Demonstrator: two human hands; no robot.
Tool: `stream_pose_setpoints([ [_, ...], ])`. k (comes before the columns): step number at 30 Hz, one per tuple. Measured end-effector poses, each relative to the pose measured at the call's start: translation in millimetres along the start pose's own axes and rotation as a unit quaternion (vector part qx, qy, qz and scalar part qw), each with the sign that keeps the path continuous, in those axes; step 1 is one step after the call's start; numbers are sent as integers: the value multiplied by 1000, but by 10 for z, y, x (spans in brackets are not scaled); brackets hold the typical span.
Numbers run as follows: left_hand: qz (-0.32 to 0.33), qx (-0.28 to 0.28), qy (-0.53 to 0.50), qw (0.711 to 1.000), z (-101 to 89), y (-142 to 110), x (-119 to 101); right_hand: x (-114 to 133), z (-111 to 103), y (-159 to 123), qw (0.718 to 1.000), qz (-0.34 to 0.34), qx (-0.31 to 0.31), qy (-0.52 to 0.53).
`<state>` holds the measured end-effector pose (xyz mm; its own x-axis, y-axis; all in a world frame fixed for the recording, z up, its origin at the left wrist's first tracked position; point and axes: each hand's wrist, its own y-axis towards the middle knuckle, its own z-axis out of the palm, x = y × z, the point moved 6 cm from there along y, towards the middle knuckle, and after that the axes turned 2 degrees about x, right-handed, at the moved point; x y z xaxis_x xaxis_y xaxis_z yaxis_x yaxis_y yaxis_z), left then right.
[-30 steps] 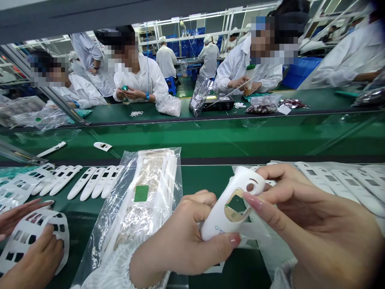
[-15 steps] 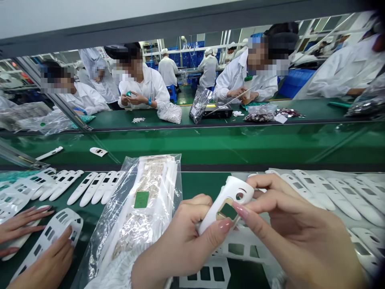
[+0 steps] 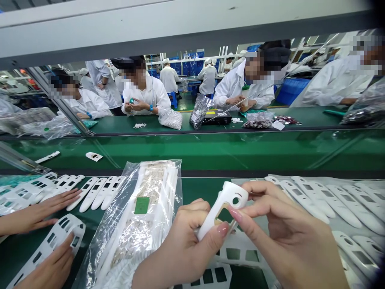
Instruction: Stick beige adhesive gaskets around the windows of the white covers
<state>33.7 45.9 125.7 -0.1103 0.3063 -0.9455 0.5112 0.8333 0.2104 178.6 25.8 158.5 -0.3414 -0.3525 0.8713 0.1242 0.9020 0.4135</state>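
Observation:
Both hands hold a white plastic casing point(image 3: 227, 192) with a round hole near its upper end and a rectangular window below. My left hand point(image 3: 180, 253) is wrapped round the lower part, its thumb lying beside the window. My right hand point(image 3: 291, 228) grips the upper end, thumb tip pressed at the window's edge and fingers behind the casing. A tan edge shows around part of the window; the thumbs hide the rest. Below the hands lie white sheets point(image 3: 242, 255) with rectangular cut-outs.
A clear plastic bag point(image 3: 126, 224) of white backed strips lies left of my hands. Similar casings point(image 3: 343, 202) fill the right side; more casings point(image 3: 87, 197) stand in a row at left. A co-worker's hands point(image 3: 42, 210) are at far left. A metal beam point(image 3: 180, 30) crosses above.
The view has tilted slightly upward. The casing has shifted a little left, and my right thumb has moved slightly along the window. A co-worker's upper hand has moved right, onto the row of casings.

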Motion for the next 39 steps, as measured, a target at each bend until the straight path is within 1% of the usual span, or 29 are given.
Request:
stream_pose_setpoints([
  [10, 9, 10, 5, 1000, 13, 30, -3, 45, -9, 11, 999, -21, -17, -22],
  [17, 31, 2, 30, 999, 1, 23, -6, 63, -2, -5, 994, -70, -40, -70],
  [19, 36, 0, 45, 998, 0, 24, -1, 95, 10, -24, 984, -105, -68, -124],
  [21, 37, -4, 57, 998, -6, 30, 13, 157, 17, -48, 960, -159, -117, -198],
  [22, 36, -9, 60, 998, -15, 34, 22, 173, 11, -52, 945, -176, -146, -235],
  [24, 26, -21, 56, 998, -38, 41, 49, 140, -28, -19, 924, -170, -194, -282],
  [25, 16, -24, 47, 998, -46, 44, 66, 91, -66, 16, 922, -153, -211, -285],
  [26, 6, -23, 32, 999, -48, 48, 82, 18, -102, 65, 931, -129, -214, -266],
  [27, -6, -17, 13, 1000, -44, 51, 100, -76, -118, 128, 951, -99, -189, -225],
  [28, -19, -9, -9, 1000, -35, 54, 116, -179, -99, 197, 975, -66, -135, -162],
  [29, -32, -3, -31, 999, -26, 56, 130, -277, -41, 254, 994, -29, -60, -90],
  [30, -41, -1, -49, 998, -22, 60, 137, -357, 38, 284, 999, 12, 19, -23],
  [31, -47, -3, -62, 997, -23, 64, 141, -411, 119, 286, 994, 51, 88, 32],
  [32, -49, -6, -70, 996, -28, 68, 140, -438, 178, 275, 985, 82, 132, 70],
  [33, -50, -10, -76, 996, -35, 73, 136, -443, 207, 263, 980, 101, 148, 91],
  [35, -45, -12, -84, 995, -46, 84, 123, -422, 222, 249, 976, 115, 147, 112],
  [37, -43, -5, -90, 995, -48, 93, 118, -389, 238, 246, 973, 112, 155, 131],
  [39, -47, -6, -92, 995, -55, 97, 128, -358, 242, 254, 974, 94, 155, 140],
])
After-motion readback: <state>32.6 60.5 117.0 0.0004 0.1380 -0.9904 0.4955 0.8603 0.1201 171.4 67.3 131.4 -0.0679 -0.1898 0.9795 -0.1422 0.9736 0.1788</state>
